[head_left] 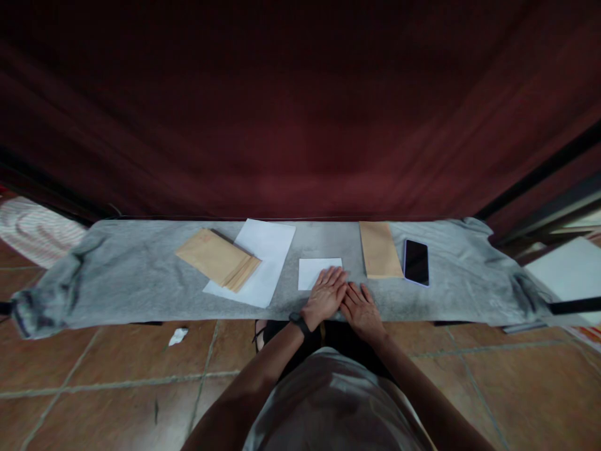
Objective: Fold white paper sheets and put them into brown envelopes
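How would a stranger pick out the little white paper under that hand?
Find the long grey cloth and look at its middle, near the front edge. There the small white paper lies, with the left hand flat on its near corner. It is far smaller than the big white sheet to its left, and white, unlike the brown envelope on its right.

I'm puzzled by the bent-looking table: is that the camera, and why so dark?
Head view: the wide lens bows the grey-covered table at its ends; dim light, red curtain nearly black above; left hand, right hand and white paper fairly sharp.
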`<action>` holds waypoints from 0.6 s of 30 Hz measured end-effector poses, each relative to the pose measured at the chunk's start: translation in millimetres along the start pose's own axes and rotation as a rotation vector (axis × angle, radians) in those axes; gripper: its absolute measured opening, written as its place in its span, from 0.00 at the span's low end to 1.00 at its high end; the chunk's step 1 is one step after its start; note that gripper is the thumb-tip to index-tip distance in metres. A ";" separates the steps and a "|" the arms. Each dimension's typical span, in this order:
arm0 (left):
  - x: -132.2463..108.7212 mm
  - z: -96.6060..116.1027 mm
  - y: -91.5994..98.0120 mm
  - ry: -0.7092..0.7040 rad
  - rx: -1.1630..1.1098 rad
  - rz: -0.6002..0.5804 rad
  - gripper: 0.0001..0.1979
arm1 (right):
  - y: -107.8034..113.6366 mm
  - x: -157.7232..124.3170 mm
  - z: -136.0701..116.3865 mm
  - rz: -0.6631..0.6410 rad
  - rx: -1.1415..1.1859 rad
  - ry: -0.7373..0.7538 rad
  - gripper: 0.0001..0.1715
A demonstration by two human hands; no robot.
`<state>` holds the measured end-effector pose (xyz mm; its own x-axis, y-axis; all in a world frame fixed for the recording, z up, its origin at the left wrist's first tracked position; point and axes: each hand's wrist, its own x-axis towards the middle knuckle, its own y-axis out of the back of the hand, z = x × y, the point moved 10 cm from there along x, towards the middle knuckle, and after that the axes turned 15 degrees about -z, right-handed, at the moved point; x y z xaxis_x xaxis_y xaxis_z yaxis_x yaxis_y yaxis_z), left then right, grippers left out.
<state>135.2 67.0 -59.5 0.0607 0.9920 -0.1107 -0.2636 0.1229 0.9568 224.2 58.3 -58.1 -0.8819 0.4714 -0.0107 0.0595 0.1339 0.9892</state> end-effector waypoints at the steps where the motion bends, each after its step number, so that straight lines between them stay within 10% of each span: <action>1: 5.5 4.8 -1.2 -0.018 -0.003 -0.014 0.26 | -0.8 0.3 -0.2 -0.007 -0.002 0.001 0.23; 18: 1.3 -69.5 8.1 0.198 0.063 0.031 0.30 | 1.4 1.4 3.3 -0.005 0.026 -0.034 0.28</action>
<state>66.2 71.2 -70.5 -0.1388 0.9823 -0.1260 -0.2012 0.0966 0.9748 224.5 62.0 -57.2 -0.8658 0.4999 -0.0215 0.0673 0.1589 0.9850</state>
